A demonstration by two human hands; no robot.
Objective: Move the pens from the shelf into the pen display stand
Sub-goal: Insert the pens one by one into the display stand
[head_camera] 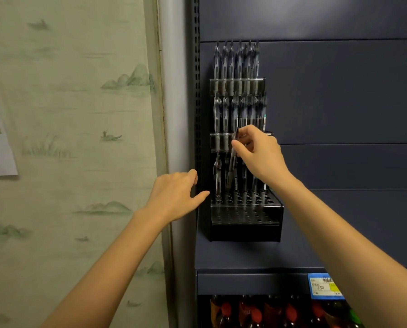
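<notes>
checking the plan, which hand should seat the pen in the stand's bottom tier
Right. The right hand pinches the pen above the stand's lowest holes; the left hand hangs empty beside it.

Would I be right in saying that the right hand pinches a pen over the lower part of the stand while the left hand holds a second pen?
Not quite: the head view shows the left hand holding nothing; it hovers open beside the left edge of the pen display stand. The right hand does pinch a pen over the lower part of the stand.
</notes>
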